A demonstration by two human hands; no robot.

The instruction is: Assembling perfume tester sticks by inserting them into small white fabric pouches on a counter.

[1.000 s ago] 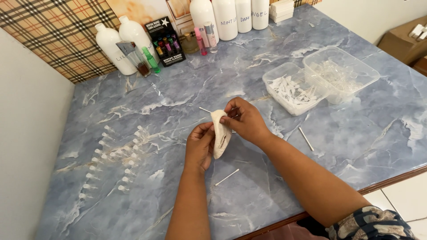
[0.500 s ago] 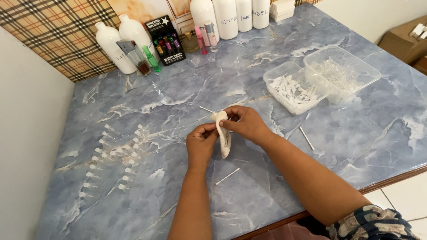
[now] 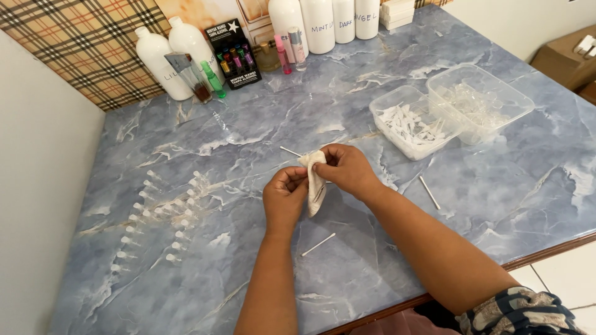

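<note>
Both of my hands meet over the middle of the blue marbled table point(image 3: 248, 124). My right hand point(image 3: 346, 169) pinches the top of a small off-white cloth point(image 3: 315, 180) that hangs down between the hands. My left hand point(image 3: 284, 198) grips the same cloth from the left side. A thin white stick point(image 3: 289, 151) lies on the table just behind the cloth. Another white stick point(image 3: 318, 244) lies below my hands, and a third point(image 3: 429, 192) lies to the right of my right forearm.
Rows of small clear vials with white caps point(image 3: 158, 214) lie at the left. Two clear plastic tubs point(image 3: 413, 121) point(image 3: 479, 99) hold small white and clear parts at the right. White bottles point(image 3: 160, 62) point(image 3: 318, 22), a black box of small vials point(image 3: 234, 53) and small perfume bottles stand at the back.
My hands have shifted slightly on the cloth: the right hand now pinches its top higher up and the cloth hangs narrower between the two hands. Nothing else on the table has moved.
</note>
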